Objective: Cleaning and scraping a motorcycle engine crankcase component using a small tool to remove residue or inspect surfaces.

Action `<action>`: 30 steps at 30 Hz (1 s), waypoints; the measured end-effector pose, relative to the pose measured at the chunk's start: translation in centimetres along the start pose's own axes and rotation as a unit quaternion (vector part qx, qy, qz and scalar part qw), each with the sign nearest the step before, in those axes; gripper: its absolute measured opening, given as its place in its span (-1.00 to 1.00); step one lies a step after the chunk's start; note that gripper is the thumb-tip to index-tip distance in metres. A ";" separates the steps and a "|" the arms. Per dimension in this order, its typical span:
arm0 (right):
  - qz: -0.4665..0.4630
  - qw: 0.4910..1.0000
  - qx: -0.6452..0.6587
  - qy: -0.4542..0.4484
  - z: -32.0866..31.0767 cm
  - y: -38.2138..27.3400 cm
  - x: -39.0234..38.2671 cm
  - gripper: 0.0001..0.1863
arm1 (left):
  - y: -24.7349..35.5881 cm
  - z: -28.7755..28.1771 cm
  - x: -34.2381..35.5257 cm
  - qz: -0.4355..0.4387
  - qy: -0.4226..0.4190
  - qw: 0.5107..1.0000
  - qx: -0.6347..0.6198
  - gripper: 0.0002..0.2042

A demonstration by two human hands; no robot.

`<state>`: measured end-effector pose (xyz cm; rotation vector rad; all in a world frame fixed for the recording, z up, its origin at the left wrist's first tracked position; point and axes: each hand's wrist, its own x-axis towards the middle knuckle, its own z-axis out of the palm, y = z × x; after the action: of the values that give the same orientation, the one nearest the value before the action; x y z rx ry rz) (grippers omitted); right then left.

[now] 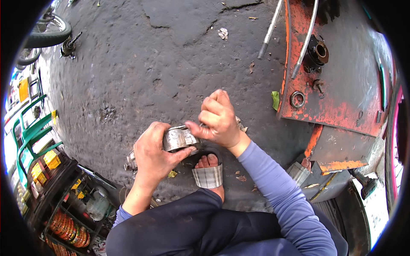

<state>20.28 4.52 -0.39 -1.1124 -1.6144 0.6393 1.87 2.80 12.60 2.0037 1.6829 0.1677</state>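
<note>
My left hand (154,152) wraps around a curved, shiny metal part (178,138) and holds it above the dark asphalt. My right hand (218,119) is closed in a pinch at the part's right end, with a small thing between thumb and fingers that I cannot make out. Both hands are just above my foot in a checked sandal (208,173). My blue sleeves and dark trousers fill the lower middle.
A rusty red metal plate (341,85) lies at the right with a ring (297,99), a bolt (317,85), a black hub (318,52) and two metal hoses (270,32). A crate of bottles (70,228) and a green chair (32,136) stand at the left.
</note>
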 end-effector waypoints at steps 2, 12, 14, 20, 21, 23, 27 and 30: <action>-0.059 0.998 0.010 -0.023 -0.3 0.0 0.8 -0.52 | -0.3 -0.2 0.0 -0.001 0.002 1.000 0.004 -0.38; -0.032 0.998 0.006 -0.052 -1.2 -0.5 0.2 -0.55 | 0.0 -0.2 0.2 -0.013 -0.002 1.000 -0.017 -0.40; -0.063 0.996 0.019 -0.060 -1.3 -0.9 0.9 -0.56 | -0.1 -0.1 0.2 -0.003 0.006 1.000 -0.016 -0.40; -0.093 0.989 -0.062 -0.101 -2.0 -2.1 2.9 -0.57 | -0.1 -0.2 0.4 -0.014 0.002 1.000 -0.015 -0.40; -0.081 0.984 -0.082 -0.139 -2.1 -2.8 2.9 -0.59 | -0.3 -0.2 0.5 -0.009 0.002 1.000 -0.011 -0.39; -0.026 0.977 -0.136 -0.164 -2.1 -3.2 3.0 -0.62 | -0.4 -0.2 0.3 -0.006 0.001 1.000 -0.007 -0.39; 0.166 0.950 -0.160 -0.210 -3.3 -4.6 3.3 -0.73 | -0.5 -0.2 0.6 -0.018 -0.005 1.000 -0.022 -0.39; 0.166 0.959 -0.077 -0.214 -4.1 -5.8 2.8 -0.81 | -0.7 -0.2 1.0 -0.015 -0.008 0.999 -0.027 -0.38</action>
<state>21.97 4.02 7.01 -1.4504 -1.8819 1.0462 1.37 3.87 12.27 1.9347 1.6805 0.1831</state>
